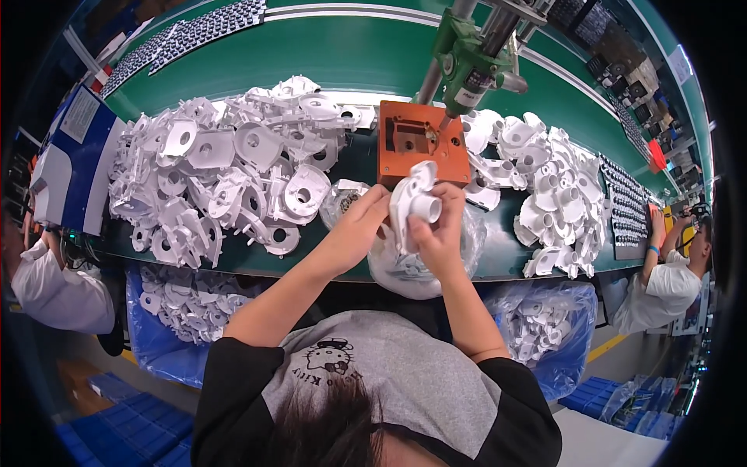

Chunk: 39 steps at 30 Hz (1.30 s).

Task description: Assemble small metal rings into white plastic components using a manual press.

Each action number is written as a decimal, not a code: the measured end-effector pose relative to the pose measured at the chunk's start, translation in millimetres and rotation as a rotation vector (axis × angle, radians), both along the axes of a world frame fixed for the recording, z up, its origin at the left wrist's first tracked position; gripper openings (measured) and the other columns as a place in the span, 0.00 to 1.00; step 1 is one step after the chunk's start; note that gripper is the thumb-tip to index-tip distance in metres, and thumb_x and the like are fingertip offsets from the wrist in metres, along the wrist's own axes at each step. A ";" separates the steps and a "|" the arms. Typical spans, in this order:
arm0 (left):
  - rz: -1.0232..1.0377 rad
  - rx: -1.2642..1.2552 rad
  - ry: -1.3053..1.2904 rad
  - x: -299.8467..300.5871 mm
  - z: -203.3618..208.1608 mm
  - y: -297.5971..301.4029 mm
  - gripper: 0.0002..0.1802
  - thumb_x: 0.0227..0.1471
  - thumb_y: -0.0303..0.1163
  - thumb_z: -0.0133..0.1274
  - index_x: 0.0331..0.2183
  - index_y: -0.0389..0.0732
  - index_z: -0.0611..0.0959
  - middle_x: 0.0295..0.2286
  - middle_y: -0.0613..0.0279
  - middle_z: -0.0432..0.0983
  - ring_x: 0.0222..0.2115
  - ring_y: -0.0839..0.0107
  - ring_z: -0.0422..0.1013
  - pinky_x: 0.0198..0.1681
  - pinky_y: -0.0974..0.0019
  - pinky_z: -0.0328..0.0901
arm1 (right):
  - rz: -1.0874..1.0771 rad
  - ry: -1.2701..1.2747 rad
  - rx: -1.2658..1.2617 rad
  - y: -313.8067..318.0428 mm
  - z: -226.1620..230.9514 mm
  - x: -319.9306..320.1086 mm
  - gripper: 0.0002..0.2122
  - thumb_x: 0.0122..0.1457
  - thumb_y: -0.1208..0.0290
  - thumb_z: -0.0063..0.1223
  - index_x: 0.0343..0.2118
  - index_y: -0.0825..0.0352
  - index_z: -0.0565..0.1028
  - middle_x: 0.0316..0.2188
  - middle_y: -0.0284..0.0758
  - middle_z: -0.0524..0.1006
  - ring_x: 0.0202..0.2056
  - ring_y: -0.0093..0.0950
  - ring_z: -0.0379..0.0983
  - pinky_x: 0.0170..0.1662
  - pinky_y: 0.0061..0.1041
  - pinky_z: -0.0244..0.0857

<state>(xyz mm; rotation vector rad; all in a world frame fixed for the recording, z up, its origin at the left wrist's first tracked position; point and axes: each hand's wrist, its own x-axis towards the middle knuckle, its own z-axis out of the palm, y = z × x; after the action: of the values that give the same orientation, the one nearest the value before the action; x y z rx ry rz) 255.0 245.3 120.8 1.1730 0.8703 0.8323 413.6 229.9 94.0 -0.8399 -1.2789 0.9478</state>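
A white plastic housing [424, 206] with a round tube stub is held up in front of me. My right hand [442, 233] grips it from the right, the thumb beside the stub. My left hand [362, 227] is closed at its left edge, with the fingertips partly hidden behind it. Just beyond stands an orange fixture block [424, 167] with a recessed top, under a green hand press [473, 70]. Below my hands rests a clear plastic bag [412, 276], and a smaller bag of small metal parts [342, 200] lies beside my left hand.
White housings are heaped at the left [233, 167] and right [560, 194] on the green bench. Blue-lined bins [163, 362] with more parts stand below the bench edge. A blue-and-white machine [74, 163] is at far left. Co-workers sit at either side.
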 end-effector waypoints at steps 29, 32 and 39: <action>0.116 1.529 0.565 60.5 -18.7 96.0 0.09 0.42 0.26 0.53 0.31 0.42 0.77 0.36 0.59 0.69 0.44 0.59 0.65 0.50 0.53 0.57 | -0.180 -1.180 0.020 -17.7 -31.5 35.6 0.12 0.47 0.68 0.58 0.35 0.64 0.74 0.29 0.35 0.73 0.33 0.33 0.70 0.39 0.32 0.58; 0.060 1.508 0.564 64.9 -18.3 98.3 0.08 0.42 0.26 0.52 0.31 0.42 0.77 0.37 0.58 0.69 0.46 0.59 0.64 0.52 0.51 0.56 | -0.187 -1.078 0.040 -14.4 -33.2 31.3 0.09 0.47 0.70 0.57 0.32 0.64 0.74 0.27 0.34 0.73 0.33 0.32 0.70 0.37 0.31 0.56; 0.079 1.512 0.562 53.5 -14.0 101.1 0.08 0.43 0.25 0.54 0.31 0.39 0.76 0.40 0.56 0.70 0.42 0.55 0.67 0.47 0.55 0.61 | -0.219 -1.008 0.170 -2.3 -56.4 29.9 0.05 0.46 0.74 0.55 0.28 0.64 0.73 0.24 0.34 0.71 0.31 0.33 0.69 0.36 0.32 0.56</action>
<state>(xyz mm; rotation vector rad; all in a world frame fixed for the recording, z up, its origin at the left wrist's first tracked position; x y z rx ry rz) 308.5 346.4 106.7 2.7960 0.6392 1.2845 443.5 227.6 37.6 -1.3594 -2.0185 0.1846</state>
